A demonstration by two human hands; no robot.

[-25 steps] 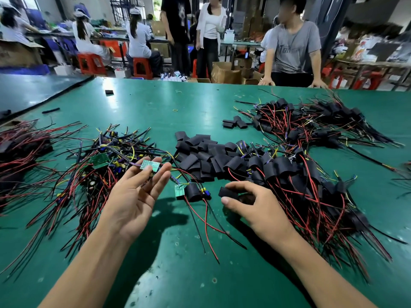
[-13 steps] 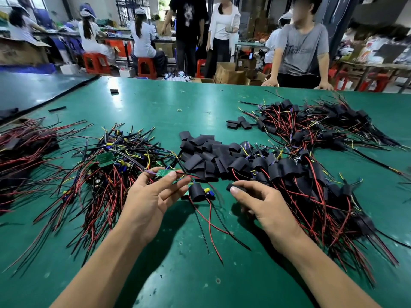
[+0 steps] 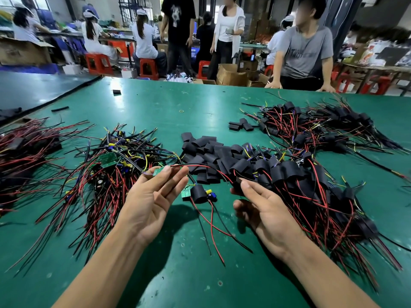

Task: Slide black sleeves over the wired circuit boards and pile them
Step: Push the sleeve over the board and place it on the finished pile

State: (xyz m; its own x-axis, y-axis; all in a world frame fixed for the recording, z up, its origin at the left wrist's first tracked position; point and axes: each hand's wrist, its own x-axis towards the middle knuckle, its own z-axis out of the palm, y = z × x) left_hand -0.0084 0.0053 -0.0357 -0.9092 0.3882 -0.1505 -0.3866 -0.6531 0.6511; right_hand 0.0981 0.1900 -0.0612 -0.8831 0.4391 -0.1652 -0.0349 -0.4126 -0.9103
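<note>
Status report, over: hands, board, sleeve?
Left hand pinches a circuit board. Right hand pinches a black sleeve, not yet on. Sleeved board lies between them.

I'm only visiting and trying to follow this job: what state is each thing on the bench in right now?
left hand, pinching a bare circuit board in its fingers.
right hand, pinching a black sleeve.
board between the hands, lying partly sleeved, green end showing.
loose sleeves, empty, heaped.
right pile, boards sleeved.
left pile, boards bare.
</note>
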